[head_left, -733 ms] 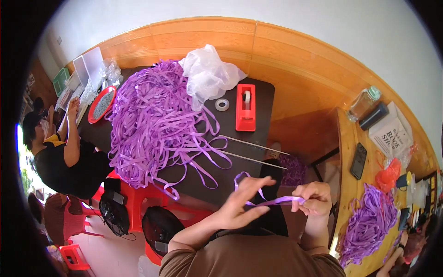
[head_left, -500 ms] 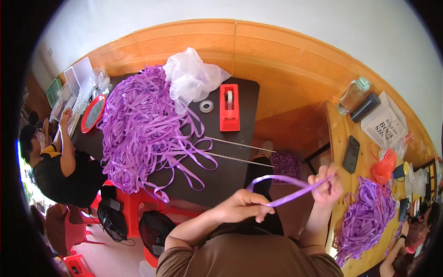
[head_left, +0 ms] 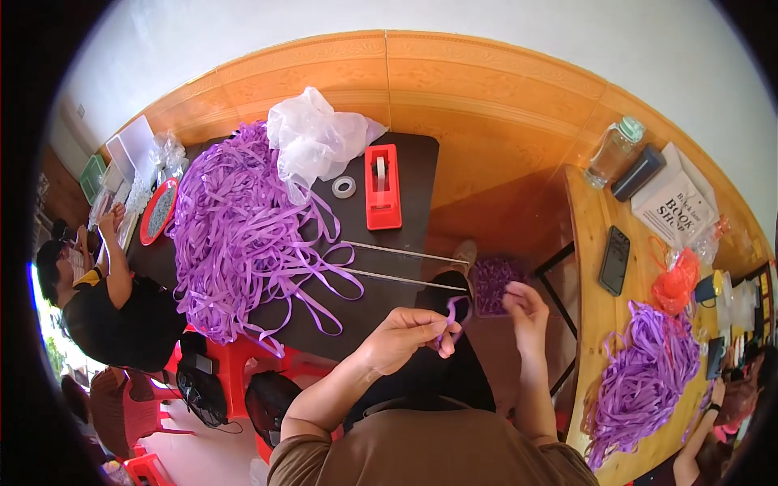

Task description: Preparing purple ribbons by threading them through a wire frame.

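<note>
My left hand (head_left: 409,336) pinches a purple ribbon (head_left: 459,312) between thumb and fingers. A short curl of the ribbon stands up beyond its fingertips, over my lap. To the right, my right hand (head_left: 527,316) is raised apart from it, fingers loosely bent and a little blurred, with no ribbon visible in it. Ahead of my left hand, two thin rods (head_left: 405,278) stick out past the edge of the dark table (head_left: 324,344). A large heap of purple ribbon (head_left: 235,235) covers much of that table, loose loops trailing toward the rods.
A red tape dispenser (head_left: 383,188), a tape roll (head_left: 344,187) and a white plastic bag (head_left: 312,138) lie beside the heap. A purple-filled container (head_left: 498,283) sits below. On the right wooden table are another ribbon pile (head_left: 644,381), a phone (head_left: 614,259) and a bottle (head_left: 613,154).
My right hand has let go of the ribbon and moved left and slightly up. The stretched ribbon loop is now a short curl at my left hand. The view has shifted slightly.
</note>
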Demonstrator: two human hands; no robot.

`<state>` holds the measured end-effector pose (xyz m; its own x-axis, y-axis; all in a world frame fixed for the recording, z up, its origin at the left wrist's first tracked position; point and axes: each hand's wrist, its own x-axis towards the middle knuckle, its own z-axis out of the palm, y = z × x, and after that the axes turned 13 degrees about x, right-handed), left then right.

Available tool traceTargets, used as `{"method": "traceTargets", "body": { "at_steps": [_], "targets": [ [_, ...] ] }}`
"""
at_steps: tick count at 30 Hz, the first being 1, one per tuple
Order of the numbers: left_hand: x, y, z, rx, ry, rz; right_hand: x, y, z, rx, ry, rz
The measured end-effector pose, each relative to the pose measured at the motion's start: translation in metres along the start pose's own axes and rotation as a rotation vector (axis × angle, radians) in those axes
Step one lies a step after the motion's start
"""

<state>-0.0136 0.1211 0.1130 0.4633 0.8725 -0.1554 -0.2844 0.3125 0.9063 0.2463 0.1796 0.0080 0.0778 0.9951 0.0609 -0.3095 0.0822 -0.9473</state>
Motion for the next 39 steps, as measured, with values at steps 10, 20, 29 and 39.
{"method": "traceTargets", "body": {
  "at_steps": [10, 20, 29, 39],
  "targets": [
    [0.0, -0.003, 0.005, -0.065, -0.054, -0.03, -0.004, -0.078, 0.08, -0.228, -0.849, -0.35],
    [-0.007, -0.019, -0.001, 0.165, 0.064, -0.005, -0.004, -0.091, 0.077, -0.46, -0.739, -0.537],
    [-0.007, -0.005, 0.0, 0.168, 0.005, -0.037, -0.014, -0.091, 0.085, -0.317, -0.902, -0.513],
    [-0.005, 0.003, -0.003, 0.121, -0.083, -0.074, -0.016, -0.087, 0.088, -0.31, -0.862, -0.569]
  ]
}}
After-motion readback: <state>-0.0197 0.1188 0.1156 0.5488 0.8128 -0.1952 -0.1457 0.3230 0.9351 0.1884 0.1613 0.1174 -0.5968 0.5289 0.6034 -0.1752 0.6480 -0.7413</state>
